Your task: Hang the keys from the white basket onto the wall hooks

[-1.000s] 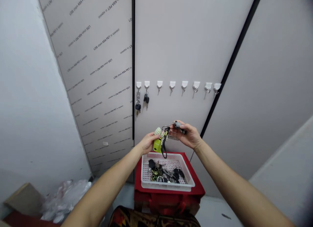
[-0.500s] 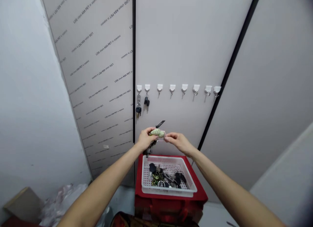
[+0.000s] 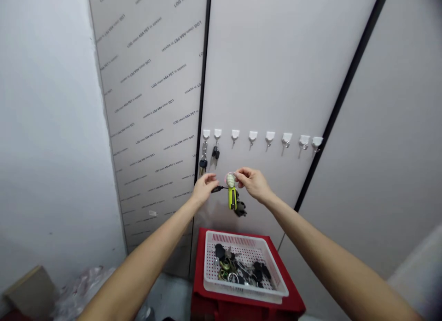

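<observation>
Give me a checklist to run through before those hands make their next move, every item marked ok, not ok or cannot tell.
1. Right hand pinches the pink ring: ok.
2. Lime-green fob hangs clear of the white basket: ok.
3. Left hand off the black strap: cannot tell, they meet in view.
4. Hung keys are on the two leftmost hooks: ok.
5. Basket sits on the red box: ok.
6. Loose keys in the basket lie apart: not ok, jumbled.

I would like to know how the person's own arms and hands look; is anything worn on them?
The left hand and the right hand wear no gloves and no visible rings. Both forearms are bare: no sleeve, watch or bracelet shows.
</observation>
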